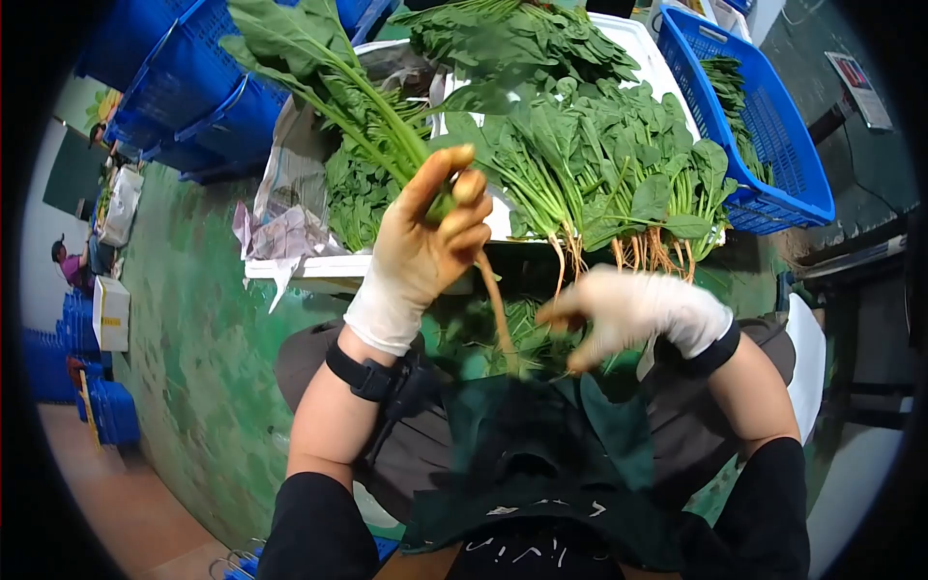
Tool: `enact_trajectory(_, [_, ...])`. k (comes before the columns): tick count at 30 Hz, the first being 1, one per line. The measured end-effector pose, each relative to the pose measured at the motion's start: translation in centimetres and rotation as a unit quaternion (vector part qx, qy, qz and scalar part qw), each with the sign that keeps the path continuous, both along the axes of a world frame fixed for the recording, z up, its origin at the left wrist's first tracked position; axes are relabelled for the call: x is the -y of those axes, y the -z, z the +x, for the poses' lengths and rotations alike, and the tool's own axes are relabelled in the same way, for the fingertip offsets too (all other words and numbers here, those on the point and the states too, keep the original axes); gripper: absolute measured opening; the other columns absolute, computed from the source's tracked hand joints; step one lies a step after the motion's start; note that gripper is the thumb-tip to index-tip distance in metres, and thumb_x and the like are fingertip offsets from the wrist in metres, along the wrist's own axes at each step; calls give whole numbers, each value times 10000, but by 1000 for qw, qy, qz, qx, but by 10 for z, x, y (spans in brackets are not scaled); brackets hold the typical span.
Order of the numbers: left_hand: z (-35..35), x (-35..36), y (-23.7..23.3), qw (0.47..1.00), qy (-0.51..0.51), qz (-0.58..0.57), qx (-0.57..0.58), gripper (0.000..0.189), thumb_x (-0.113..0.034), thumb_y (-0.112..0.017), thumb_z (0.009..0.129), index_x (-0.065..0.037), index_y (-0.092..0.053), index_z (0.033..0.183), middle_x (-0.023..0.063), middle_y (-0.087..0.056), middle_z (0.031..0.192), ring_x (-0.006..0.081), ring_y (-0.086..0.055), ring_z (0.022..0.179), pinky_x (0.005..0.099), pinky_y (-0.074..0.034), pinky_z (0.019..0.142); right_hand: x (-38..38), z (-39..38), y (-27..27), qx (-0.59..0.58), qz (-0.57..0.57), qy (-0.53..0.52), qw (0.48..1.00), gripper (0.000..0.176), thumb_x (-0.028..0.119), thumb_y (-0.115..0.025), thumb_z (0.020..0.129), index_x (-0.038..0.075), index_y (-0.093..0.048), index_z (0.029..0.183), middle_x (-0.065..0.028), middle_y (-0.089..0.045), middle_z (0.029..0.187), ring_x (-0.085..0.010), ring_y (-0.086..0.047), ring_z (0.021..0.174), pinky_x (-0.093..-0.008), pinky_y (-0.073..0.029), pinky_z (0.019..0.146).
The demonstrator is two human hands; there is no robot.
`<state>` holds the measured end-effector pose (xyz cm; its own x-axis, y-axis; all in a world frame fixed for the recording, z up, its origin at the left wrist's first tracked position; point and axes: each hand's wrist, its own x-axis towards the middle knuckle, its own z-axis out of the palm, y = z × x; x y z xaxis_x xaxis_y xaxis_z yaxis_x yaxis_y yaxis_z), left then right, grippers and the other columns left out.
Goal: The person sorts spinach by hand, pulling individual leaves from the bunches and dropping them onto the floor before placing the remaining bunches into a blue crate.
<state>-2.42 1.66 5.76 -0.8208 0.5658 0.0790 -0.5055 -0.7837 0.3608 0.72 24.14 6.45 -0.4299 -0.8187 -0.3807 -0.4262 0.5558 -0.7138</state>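
My left hand (425,237), in a white glove stained at the fingertips, is closed around the stems of a spinach plant (372,121). Its broad leaves rise to the upper left, and a long brown root hangs below the fist. To the right, my gloved right hand (633,314) is smeared a little by motion, its fingers apart and nothing seen between them. Just beyond that hand lies a row of spinach (619,164) with pinkish roots toward me. Loose green trimmings (474,333) lie below, between my knees.
The spinach lies on a white foam board (667,82). More leaves fill a lined box (290,184) at left. A blue basket (793,184) with greens stands at right. Stacked blue crates (208,92) stand upper left. Another person (75,263) is at far left.
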Motion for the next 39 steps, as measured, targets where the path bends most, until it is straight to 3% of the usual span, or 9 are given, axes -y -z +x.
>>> enact_trajectory(3, [-5,-11,15,980,-93,-118,132,245,-156,-502,893,-42,-536,1107,-12,-417,694,66,-354,570,185,-281,473,0,-31,19,-113,-66,300,945,315,246,-698,706,5,-646,902,-142,-647,771,-256,-631,722,-336,-496,672])
enact_trajectory(10, [2,-29,67,930,-53,-167,324,162,-206,-449,918,-92,-543,983,-44,-350,505,67,-270,375,202,-205,340,28,-52,52,-312,174,324,876,330,346,-619,776,17,-613,777,-187,-622,778,-342,-612,749,-416,-484,675])
enact_trajectory(13, [11,-25,59,976,78,-38,198,228,-233,-394,945,-70,-538,1016,-33,-372,515,64,-282,373,200,-215,337,35,-50,39,-282,20,378,881,410,421,-572,825,14,-622,831,-144,-638,772,-274,-629,713,-373,-482,639])
enact_trajectory(16, [17,-23,48,980,169,-15,107,289,-235,-331,963,-21,-514,1032,-6,-411,536,49,-297,359,180,-241,334,36,-45,32,234,-259,435,830,534,536,-532,829,22,-600,955,25,-553,727,-66,-496,614,-213,-408,541])
enact_trajectory(21, [22,-25,45,973,221,-28,57,316,-209,-307,965,39,-477,1063,27,-470,605,36,-324,359,165,-266,345,35,-36,14,117,-317,418,843,418,410,-590,849,0,-624,926,-8,-586,745,-68,-513,628,-205,-410,571])
enact_trajectory(27, [18,-34,51,984,114,-135,6,464,-438,-358,938,-33,-494,1119,61,-609,844,65,-506,505,174,-370,406,28,-33,9,45,-326,505,798,309,286,-646,829,-22,-643,854,-42,-615,724,-73,-527,627,-201,-423,566])
enact_trajectory(30, [14,-40,52,979,42,-193,46,457,-441,-369,929,-35,-535,1056,74,-623,944,157,-619,794,242,-531,629,28,-30,18,49,-402,500,765,283,266,-566,886,-12,-578,940,-63,-626,819,-78,-537,641,-202,-424,556])
enact_trajectory(34, [-1,-28,50,975,-113,-130,144,343,-395,-447,904,-67,-548,897,110,-617,987,246,-608,912,440,-463,897,28,-21,16,49,-505,509,695,266,249,-504,921,-14,-519,955,-86,-607,835,-81,-534,620,-198,-445,557])
enact_trajectory(39, [-36,18,43,937,-289,-19,196,298,-325,-443,925,-36,-486,866,48,-503,679,164,-463,536,308,-436,643,21,-27,-1,20,-545,506,668,294,266,-528,907,-25,-538,944,-97,-608,836,-98,-555,593,-226,-477,565])
